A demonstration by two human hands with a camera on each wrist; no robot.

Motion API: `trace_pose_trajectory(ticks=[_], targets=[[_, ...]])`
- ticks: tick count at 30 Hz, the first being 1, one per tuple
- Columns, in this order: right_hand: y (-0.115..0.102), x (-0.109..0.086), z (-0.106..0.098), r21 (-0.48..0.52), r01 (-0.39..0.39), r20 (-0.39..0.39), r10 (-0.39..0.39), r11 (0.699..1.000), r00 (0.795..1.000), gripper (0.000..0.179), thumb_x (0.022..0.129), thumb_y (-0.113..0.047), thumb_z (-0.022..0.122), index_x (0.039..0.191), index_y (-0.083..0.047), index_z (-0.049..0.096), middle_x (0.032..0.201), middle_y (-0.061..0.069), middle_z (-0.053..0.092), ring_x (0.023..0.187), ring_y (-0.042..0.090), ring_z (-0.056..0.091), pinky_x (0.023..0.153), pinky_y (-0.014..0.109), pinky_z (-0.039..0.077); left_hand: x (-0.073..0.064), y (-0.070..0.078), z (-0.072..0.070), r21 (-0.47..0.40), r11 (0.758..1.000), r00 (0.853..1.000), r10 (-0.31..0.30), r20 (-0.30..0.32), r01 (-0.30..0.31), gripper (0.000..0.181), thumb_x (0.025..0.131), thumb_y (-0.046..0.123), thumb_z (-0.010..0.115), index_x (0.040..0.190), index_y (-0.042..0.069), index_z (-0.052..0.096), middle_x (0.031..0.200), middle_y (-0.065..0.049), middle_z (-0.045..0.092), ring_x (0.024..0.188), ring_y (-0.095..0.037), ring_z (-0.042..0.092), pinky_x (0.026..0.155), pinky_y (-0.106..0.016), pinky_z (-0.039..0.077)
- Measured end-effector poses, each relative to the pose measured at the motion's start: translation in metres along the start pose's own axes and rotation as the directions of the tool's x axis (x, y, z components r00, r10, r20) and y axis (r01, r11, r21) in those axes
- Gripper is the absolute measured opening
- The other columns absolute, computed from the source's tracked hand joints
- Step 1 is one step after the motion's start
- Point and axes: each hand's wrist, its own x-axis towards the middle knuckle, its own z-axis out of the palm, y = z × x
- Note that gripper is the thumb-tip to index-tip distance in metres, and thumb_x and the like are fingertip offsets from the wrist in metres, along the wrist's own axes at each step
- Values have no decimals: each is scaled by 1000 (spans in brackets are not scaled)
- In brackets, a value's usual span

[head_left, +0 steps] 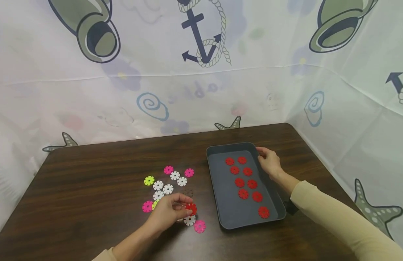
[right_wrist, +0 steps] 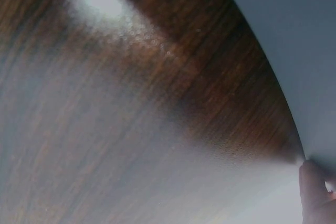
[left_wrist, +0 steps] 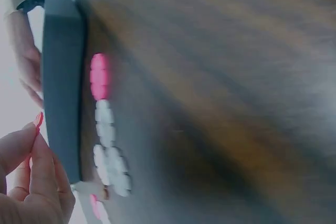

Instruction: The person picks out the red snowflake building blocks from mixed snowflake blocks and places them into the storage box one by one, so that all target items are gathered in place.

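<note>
My left hand (head_left: 168,211) pinches a red notched disc (head_left: 192,208) between thumb and fingers, just above the loose discs on the table. In the left wrist view the disc (left_wrist: 38,121) appears edge-on at the fingertips. My right hand (head_left: 269,162) grips the right rim of a dark grey tray (head_left: 225,206) near its far corner, thumb on the inner side. Several red discs (head_left: 239,182) lie flat in the tray, mostly in two rows. In the right wrist view, only part of the right hand (right_wrist: 317,195) shows, at the tray's edge (right_wrist: 278,40).
White discs (head_left: 168,189), pink discs (head_left: 199,226) and yellow-green discs (head_left: 149,180) lie scattered left of the tray. One brown disc (head_left: 188,193) almost blends into the dark wooden table (head_left: 90,203). A patterned white cloth (head_left: 194,98) hangs behind and to the right.
</note>
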Motion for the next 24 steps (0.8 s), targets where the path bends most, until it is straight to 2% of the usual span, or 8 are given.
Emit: trace_pose_trajectory(ticks=[7,12,17,24], targets=[[0,0,1,-3,3,-2,-3,1000,1000,39,92,1,46,131,4,49,122,27,56,108,37,55,81,40,49,20,19,14,-36,999,999,23,43,-21,27,79,3,72,104,-4,65,98,-14,69,83,-17,67,72,-27,55],[0,0,1,-1,5,-4,-5,1000,1000,39,92,1,46,131,4,50,121,27,57,107,37,56,80,39,49,33,28,29,-65,997,996,43,74,-38,26,79,3,72,103,-3,65,94,-11,69,81,-13,66,72,-25,54],[1,0,1,-6,8,-5,-8,1000,1000,39,92,1,46,131,4,50,120,28,57,107,36,56,79,39,49,45,37,46,-109,992,992,76,105,-64,27,79,1,71,105,-6,65,95,-12,68,81,-11,65,73,-25,54],[2,0,1,-10,6,-5,-6,1000,1000,39,92,1,46,131,3,50,121,27,57,108,36,56,80,40,49,58,47,69,-123,992,991,58,122,-43,27,78,0,73,104,-4,66,90,-9,66,78,-13,67,70,-25,53]])
